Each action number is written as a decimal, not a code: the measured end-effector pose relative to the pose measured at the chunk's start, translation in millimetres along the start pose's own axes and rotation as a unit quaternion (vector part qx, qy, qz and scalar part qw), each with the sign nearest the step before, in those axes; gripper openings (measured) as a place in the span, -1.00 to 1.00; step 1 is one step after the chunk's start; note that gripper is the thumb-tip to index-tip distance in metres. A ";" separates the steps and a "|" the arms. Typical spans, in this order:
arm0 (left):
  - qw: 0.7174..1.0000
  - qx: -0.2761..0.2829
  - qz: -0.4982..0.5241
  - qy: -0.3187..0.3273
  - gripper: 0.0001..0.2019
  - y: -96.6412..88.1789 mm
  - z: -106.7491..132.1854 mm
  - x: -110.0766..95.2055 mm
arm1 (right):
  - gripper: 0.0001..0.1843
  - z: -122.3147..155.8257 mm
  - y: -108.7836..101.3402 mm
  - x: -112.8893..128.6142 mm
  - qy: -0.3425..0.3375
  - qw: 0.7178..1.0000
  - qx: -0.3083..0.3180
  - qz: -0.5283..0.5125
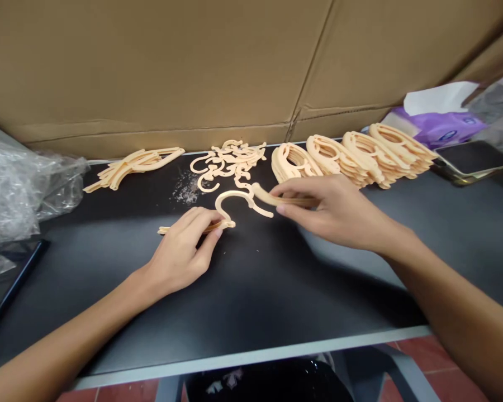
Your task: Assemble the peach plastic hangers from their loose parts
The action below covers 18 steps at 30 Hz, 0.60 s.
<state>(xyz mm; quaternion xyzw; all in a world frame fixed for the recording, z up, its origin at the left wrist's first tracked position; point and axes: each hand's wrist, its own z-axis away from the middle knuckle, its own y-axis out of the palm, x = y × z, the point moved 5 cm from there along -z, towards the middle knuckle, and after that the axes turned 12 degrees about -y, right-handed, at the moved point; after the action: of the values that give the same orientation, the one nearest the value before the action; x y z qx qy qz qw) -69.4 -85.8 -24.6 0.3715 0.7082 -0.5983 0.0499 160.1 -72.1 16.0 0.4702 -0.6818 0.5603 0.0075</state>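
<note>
- My left hand (180, 251) and right hand (335, 215): grips clamped on opposite ends of one hanger (235, 196).
- Hanger sits low on the surface (251, 290), just in front of the loose hooks (228, 159).
- Judged: working its hook; calls for a steady two-ended hold.

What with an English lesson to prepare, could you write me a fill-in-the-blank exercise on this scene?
1. The table is ____ in colour.
2. The wall behind the table is made of brown ____.
3. The clear bag lies to the ____ of the left hand, which pinches a hooked strip.
4. The phone lies to the ____ of the right hand, which pinches a second strip.
Missing words: black; cardboard; left; right.
</note>
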 end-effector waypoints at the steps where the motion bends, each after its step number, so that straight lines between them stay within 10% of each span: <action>1: 1.000 0.006 0.006 -0.005 -0.86 0.0 -0.2 0.0 | -0.83 0.3 3.7 0.9 0.002 0.999 0.037 0.010; 18: 0.995 -0.022 0.047 0.087 -0.91 -8.4 0.1 -12.3 | -0.71 3.6 37.4 27.2 -0.123 0.925 0.192 0.302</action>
<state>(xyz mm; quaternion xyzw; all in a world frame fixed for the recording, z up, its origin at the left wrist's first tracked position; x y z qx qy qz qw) -65.5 -91.7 -11.5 0.4537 0.7047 -0.5449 0.0244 122.5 -94.7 1.0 0.2996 -0.6664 0.5939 -0.3369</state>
